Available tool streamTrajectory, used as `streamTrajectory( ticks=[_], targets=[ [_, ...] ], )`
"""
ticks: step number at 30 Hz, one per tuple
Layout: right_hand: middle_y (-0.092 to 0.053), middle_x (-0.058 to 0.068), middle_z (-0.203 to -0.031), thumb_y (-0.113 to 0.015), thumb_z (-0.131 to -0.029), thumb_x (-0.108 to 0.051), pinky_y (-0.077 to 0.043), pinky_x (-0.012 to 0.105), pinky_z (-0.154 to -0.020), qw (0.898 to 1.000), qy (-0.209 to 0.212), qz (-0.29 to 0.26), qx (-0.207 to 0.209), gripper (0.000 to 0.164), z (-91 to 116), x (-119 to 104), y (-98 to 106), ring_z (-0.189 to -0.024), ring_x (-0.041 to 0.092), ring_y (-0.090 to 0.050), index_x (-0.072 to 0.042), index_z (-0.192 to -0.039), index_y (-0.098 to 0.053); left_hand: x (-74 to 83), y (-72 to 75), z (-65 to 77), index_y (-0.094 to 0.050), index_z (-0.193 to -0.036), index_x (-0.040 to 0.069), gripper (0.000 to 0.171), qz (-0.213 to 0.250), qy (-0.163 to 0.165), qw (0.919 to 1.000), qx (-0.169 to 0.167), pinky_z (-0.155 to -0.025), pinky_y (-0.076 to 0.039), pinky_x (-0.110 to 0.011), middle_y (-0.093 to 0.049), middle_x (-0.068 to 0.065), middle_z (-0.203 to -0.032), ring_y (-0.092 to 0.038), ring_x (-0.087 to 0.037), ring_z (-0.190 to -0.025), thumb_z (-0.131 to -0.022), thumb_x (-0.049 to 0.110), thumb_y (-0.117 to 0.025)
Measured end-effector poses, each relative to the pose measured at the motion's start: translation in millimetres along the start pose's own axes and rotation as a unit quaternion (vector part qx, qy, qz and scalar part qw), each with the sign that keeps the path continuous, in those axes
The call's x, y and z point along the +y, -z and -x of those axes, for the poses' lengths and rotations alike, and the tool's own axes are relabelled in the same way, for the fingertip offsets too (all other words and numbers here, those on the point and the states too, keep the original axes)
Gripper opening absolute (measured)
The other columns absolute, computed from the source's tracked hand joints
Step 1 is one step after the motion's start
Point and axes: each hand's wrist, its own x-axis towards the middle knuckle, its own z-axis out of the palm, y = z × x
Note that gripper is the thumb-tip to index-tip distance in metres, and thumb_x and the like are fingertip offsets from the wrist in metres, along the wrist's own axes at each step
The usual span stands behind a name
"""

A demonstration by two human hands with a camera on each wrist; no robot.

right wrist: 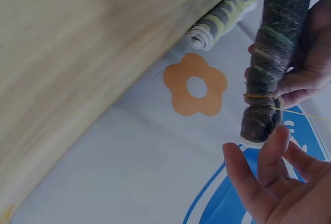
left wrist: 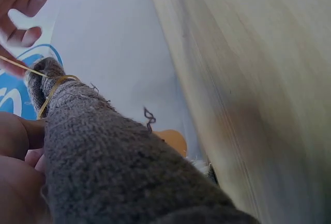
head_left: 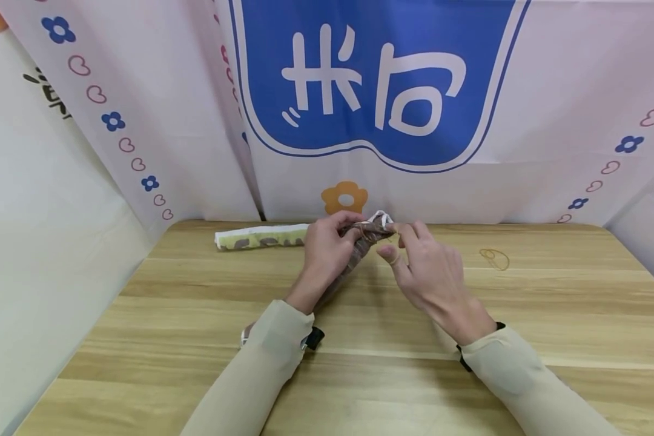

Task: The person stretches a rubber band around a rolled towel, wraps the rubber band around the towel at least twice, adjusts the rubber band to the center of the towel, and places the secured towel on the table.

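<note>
A rolled brown-grey towel [head_left: 353,259] slants over the table, its far end raised. My left hand [head_left: 327,248] grips the roll near that end, thumb and fingers round it. A thin yellow rubber band [right wrist: 261,95] circles the roll close to its tip, and one strand runs out taut. That strand leads to my right hand [head_left: 433,269], where yellow shows at the thumb and a finger. In the right wrist view, the right fingers [right wrist: 243,177] are bent and spread just off the roll's tip. Where the strand meets this hand is partly hidden.
A second rolled towel [head_left: 261,237], yellow-green with grey patches and white edges, lies at the table's back left. Loose rubber band [head_left: 494,259] rests on the wooden table [head_left: 392,387] to the right. A printed cloth backdrop [head_left: 441,194] hangs behind the back edge.
</note>
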Motion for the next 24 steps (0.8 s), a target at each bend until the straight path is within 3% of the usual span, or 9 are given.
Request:
streamTrajectory(
  ticks=[4,7,12,17,20,24],
  targets=[
    [-0.063,0.016,-0.100,-0.011,-0.100,-0.080,-0.034,0.034,-0.041,1.000,0.012,0.001,0.007,0.100,0,-6,2,-0.049,0.016,-0.043,-0.007,-0.147,-0.062,2.7,-0.5,1.0,-0.082,-0.110,0.010,0.016,-0.028,-0.050,0.9983,0.012,-0.073,-0.057,-0.036,-0.081,-0.003,-0.103,-0.074,-0.018,-0.085,-0.096,0.004,-0.076],
    [-0.062,0.019,-0.103,-0.009,-0.099,-0.081,-0.032,0.033,-0.039,1.000,0.018,0.020,0.007,0.098,0,-8,4,-0.045,0.014,-0.036,-0.016,-0.163,-0.045,4.6,0.4,0.8,-0.082,-0.109,0.009,0.016,-0.041,-0.078,0.9958,0.027,-0.068,-0.056,-0.037,-0.081,-0.004,-0.100,-0.073,-0.019,-0.077,-0.095,0.003,-0.076],
    [-0.059,0.022,-0.104,-0.007,-0.095,-0.085,-0.032,0.032,-0.037,0.998,-0.010,0.057,-0.020,0.101,-1,-11,9,-0.044,0.015,-0.036,-0.020,-0.170,-0.027,5.2,1.7,0.6,-0.083,-0.108,0.009,0.016,-0.050,-0.070,0.9956,0.037,-0.063,-0.053,-0.036,-0.081,-0.004,-0.099,-0.072,-0.019,-0.073,-0.094,0.003,-0.077],
    [-0.061,0.024,-0.105,-0.008,-0.093,-0.089,-0.033,0.035,-0.038,0.995,-0.044,0.078,-0.039,0.109,-3,-13,14,-0.044,0.020,-0.039,-0.013,-0.162,-0.045,4.2,1.6,-0.1,-0.083,-0.108,0.010,0.016,-0.060,-0.049,0.9963,0.037,-0.063,-0.052,-0.035,-0.081,-0.004,-0.099,-0.073,-0.019,-0.076,-0.095,0.004,-0.076],
    [-0.064,0.022,-0.106,-0.008,-0.093,-0.088,-0.036,0.038,-0.040,0.996,-0.035,0.073,-0.042,0.112,-2,-17,15,-0.047,0.023,-0.044,-0.005,-0.145,-0.062,3.6,1.1,0.0,-0.083,-0.107,0.010,0.016,-0.067,-0.041,0.9962,0.037,-0.062,-0.052,-0.035,-0.081,-0.004,-0.099,-0.074,-0.018,-0.077,-0.095,0.003,-0.076],
    [-0.068,0.017,-0.104,-0.009,-0.096,-0.085,-0.041,0.041,-0.046,0.998,-0.013,0.039,-0.043,0.109,0,-22,10,-0.055,0.024,-0.053,0.000,-0.128,-0.070,3.2,0.0,1.3,-0.083,-0.108,0.010,0.016,-0.072,-0.032,0.9963,0.034,-0.065,-0.054,-0.035,-0.081,-0.003,-0.099,-0.075,-0.019,-0.082,-0.095,0.003,-0.076]
  ],
)
